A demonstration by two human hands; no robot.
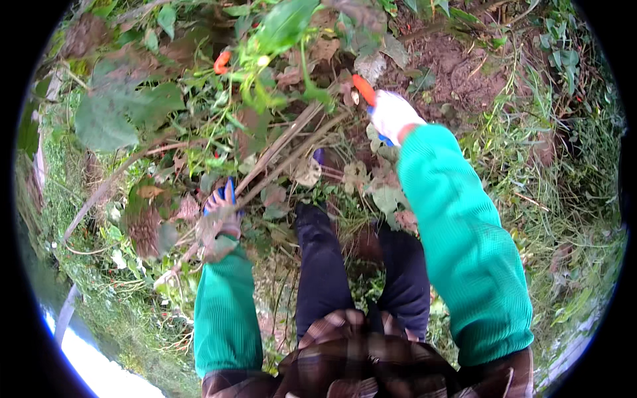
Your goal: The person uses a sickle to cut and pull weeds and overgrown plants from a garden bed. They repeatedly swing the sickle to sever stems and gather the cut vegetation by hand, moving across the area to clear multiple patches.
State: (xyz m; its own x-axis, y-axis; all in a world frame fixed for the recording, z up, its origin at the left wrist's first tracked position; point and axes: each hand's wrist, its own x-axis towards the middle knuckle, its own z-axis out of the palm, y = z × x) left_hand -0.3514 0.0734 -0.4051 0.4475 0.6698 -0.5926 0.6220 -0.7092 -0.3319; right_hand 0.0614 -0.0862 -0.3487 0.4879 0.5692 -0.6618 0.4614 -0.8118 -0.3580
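Observation:
My right hand [393, 118], in a white and blue glove, reaches forward beyond my feet. It is closed, with a long orange-red thing [363, 89] sticking out past the fingers; it looks like a pepper, though its kind is not certain. My left hand [222, 204], gloved with blue at the fingers, is at the left among leaves. Its fingers appear wrapped around dry brown stalks [282, 147] that slant up toward the right hand. A dry leaf partly covers this hand. On the plant ahead, a curved red pepper [221, 62] hangs among green leaves [282, 26].
Large broad leaves [109, 109] fill the far left. A bent woody stem [106, 189] arches there. Bare brown soil [458, 73] shows at the far right, with tangled grass and vines [551, 199] nearer. My legs in dark trousers [322, 265] stand amid the growth.

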